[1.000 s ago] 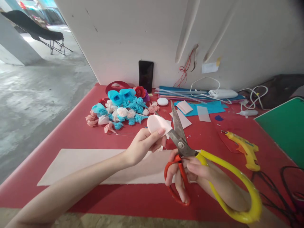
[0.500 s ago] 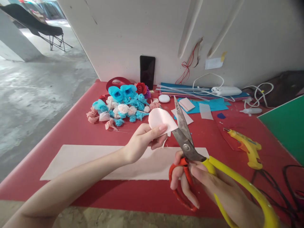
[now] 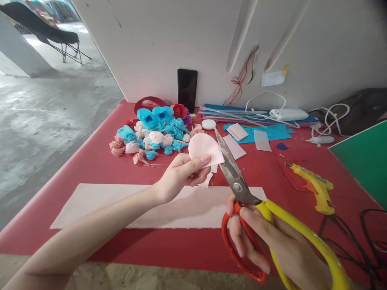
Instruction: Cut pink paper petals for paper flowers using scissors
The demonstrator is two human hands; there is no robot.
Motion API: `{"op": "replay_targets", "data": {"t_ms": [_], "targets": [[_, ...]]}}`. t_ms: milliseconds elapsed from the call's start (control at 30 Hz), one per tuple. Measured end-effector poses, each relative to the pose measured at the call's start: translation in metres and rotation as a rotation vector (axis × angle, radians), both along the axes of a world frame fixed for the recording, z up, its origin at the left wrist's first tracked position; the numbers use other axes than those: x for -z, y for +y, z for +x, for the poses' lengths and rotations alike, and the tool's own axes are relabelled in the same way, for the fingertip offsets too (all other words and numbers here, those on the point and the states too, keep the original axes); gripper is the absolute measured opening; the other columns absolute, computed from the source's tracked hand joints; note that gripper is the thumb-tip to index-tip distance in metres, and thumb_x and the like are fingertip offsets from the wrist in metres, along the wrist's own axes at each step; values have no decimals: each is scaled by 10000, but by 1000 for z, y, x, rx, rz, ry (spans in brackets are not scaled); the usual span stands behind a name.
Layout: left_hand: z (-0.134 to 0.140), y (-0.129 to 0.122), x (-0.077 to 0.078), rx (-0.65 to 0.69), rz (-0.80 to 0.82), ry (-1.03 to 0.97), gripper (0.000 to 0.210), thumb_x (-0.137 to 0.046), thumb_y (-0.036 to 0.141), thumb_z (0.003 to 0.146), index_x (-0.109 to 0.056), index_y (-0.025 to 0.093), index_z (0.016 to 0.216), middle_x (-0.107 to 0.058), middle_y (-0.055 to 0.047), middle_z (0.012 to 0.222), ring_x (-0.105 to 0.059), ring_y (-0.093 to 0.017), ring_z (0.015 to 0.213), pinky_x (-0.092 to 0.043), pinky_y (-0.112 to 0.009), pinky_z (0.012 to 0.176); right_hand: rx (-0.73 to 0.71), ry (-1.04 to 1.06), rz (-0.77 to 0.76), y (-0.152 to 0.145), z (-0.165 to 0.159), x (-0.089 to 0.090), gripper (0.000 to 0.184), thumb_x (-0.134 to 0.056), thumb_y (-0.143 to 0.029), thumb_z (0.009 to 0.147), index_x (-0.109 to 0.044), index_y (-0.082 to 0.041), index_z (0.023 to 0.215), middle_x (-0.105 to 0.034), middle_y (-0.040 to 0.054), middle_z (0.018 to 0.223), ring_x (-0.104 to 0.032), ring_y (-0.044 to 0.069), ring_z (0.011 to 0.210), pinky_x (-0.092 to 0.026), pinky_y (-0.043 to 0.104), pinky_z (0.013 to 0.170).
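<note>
The left hand (image 3: 181,175) pinches a pale pink paper piece (image 3: 203,146) between thumb and fingers, holding it up above the red-covered bench (image 3: 93,169), near the middle of the view. The paper has a rounded edge on its far side and narrows to a corner at the right, where it meets the blades of the scissors (image 3: 237,187); whether the metal touches it or only passes beside it, I cannot tell. The right hand (image 3: 281,239) is clamped on those scissors, fingers through the red handle and the thumb lying by the yellow one, with the blades drawn almost together and pointing away toward the upper left. Beneath the hands, a long pale pink sheet (image 3: 105,201) lies flat across the bench, and small paper scraps (image 3: 206,180) lie just below the left hand's fingers. Beyond that hand is a heap of paper flowers (image 3: 155,137) in blue, white, pink and red. A black phone (image 3: 187,90) leans upright against the pale wall (image 3: 145,44) behind them, with a white oval case (image 3: 208,124) near its foot. Farther right, pale paper squares lie on and beside blue paper (image 3: 272,132), and a yellow glue gun (image 3: 316,187) rests near a green board (image 3: 363,161).
</note>
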State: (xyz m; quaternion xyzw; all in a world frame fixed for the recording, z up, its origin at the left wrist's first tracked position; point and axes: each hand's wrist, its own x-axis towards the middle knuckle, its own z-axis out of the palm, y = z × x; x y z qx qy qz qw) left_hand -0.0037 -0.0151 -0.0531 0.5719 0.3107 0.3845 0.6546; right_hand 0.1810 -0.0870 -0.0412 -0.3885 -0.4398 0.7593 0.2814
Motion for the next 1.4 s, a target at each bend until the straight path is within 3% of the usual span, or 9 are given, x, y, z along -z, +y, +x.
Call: {"op": "replay_targets", "data": {"t_ms": [200,300,533,667,767,867,1033,1200,1400], "targets": [[-1,-1,0,12,19,-1,509,-399,411,884,-362,156,445,-300,43,425,-227,-59,413,-139,-278,442,-36,84,5,4,-4,3,150,-466,-313,822,-491,-166,801,-450,-63,487,-298,34,324,-315,185,358],[-2,-1,-1,29,11,-4,508,-402,427,876,-361,162,445,-298,42,429,-236,-63,411,-142,-276,439,-60,132,5,4,-3,2,203,-486,-274,755,-429,-174,923,-534,-23,656,-321,31,356,-334,193,370],[-2,-2,-2,92,-32,-5,476,-419,429,862,-407,168,463,-343,34,428,-264,-73,413,-171,-275,438,-149,86,36,6,4,0,203,-416,-293,843,-400,-164,998,-521,-12,641,-360,74,432,-306,234,430],[-1,-2,-1,107,-27,8,475,-417,435,860,-419,164,470,-362,30,447,-264,-73,421,-177,-272,442,-72,105,-5,2,-2,3,215,-377,-365,904,-469,-171,897,-455,-51,507,-346,69,392,-317,226,430],[0,-3,1,101,-28,9,458,-424,446,854,-444,159,498,-365,33,464,-258,-73,429,-180,-263,443,-33,87,-20,-2,-4,2,416,-338,-446,918,-494,-166,652,-327,-75,389,-308,52,332,-280,200,378],[0,-3,6,94,-22,15,453,-422,476,847,-456,161,522,-368,34,475,-246,-75,432,-177,-257,441,21,5,11,-2,-1,-4,494,-341,-509,899,-476,-170,565,-307,-76,361,-253,37,295,-240,191,333],[-1,-1,9,55,90,-69,441,-413,497,850,-528,166,581,-442,2,557,-354,-105,508,-297,-245,500,76,-299,158,12,4,-6,444,-389,-484,885,-469,-188,565,-337,-73,362,-312,55,296,-334,214,366],[3,-1,13,18,129,-51,425,-407,504,849,-618,184,664,-585,-78,755,-542,-209,870,-397,-331,848,191,-638,377,24,7,11,210,-457,-421,852,-459,-211,845,-470,-55,518,-431,91,371,-379,226,398],[20,-12,25,189,-116,-168,390,-407,444,870,-675,167,810,-619,-93,916,-533,-226,1046,-362,-327,945,5,-779,470,26,4,15,284,-470,-296,831,-446,-241,1109,-597,10,696,-592,161,551,-373,226,430]]}}
